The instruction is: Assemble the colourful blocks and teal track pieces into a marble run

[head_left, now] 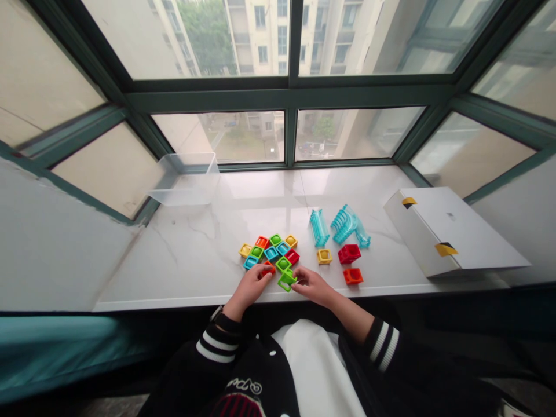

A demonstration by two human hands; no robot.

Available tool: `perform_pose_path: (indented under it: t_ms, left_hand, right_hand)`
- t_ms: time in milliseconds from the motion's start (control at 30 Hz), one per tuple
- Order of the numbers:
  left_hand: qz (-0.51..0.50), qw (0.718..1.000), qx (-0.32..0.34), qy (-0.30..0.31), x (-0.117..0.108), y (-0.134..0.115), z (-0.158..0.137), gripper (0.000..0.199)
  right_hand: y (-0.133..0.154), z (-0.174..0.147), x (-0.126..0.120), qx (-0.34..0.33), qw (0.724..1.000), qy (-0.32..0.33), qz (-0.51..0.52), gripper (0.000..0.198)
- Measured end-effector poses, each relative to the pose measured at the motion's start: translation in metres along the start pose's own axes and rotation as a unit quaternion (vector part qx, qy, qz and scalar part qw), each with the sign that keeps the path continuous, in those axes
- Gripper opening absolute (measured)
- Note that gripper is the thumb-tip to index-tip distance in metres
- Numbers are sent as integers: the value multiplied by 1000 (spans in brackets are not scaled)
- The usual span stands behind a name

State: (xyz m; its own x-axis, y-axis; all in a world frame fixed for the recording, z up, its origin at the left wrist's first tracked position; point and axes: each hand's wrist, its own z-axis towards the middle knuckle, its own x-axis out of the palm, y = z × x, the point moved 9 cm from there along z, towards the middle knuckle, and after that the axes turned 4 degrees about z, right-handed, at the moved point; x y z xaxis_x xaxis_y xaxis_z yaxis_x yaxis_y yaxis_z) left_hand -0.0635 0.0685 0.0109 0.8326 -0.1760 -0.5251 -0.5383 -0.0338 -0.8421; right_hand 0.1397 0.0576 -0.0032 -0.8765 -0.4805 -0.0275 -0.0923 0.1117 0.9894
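Observation:
My right hand [310, 284] pinches a green block [286, 280] with an open frame, at the near side of a cluster of coloured blocks. My left hand [253, 284] has its fingers on an orange block [268, 268] at the cluster's near edge; whether it grips the block is hard to make out. Around them sit another green block [284, 264], a red block [292, 256], a blue block [271, 253] and a yellow block [245, 250], with several more pressed close together.
Right of the cluster are a yellow block [324, 256], a red cube [349, 253], an orange cube [353, 276] and clear blue track pieces [319, 227]. A clear plastic bin [186, 196] stands back left. On the right lies a white box [456, 231]. Windows enclose the marble sill [174, 278].

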Motion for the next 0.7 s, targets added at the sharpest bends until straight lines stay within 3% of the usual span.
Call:
perform_pose_path:
  t_ms: [200, 367, 567, 700]
  left_hand:
    - [-22, 999, -27, -33, -9, 2, -3, 37]
    - [-43, 998, 4, -50, -18, -26, -6, 38]
    - [-121, 992, 37, 28, 11, -72, -5, 42]
    - [-149, 985, 53, 70, 35, -87, -6, 49]
  right_hand:
    - [20, -7, -28, -33, 994, -44, 99, 40]
    - [34, -18, -49, -66, 985, -78, 139, 50]
    - [46, -23, -48, -75, 983, -71, 154, 62]
    - [50, -22, -39, -79, 985, -49, 146, 60]
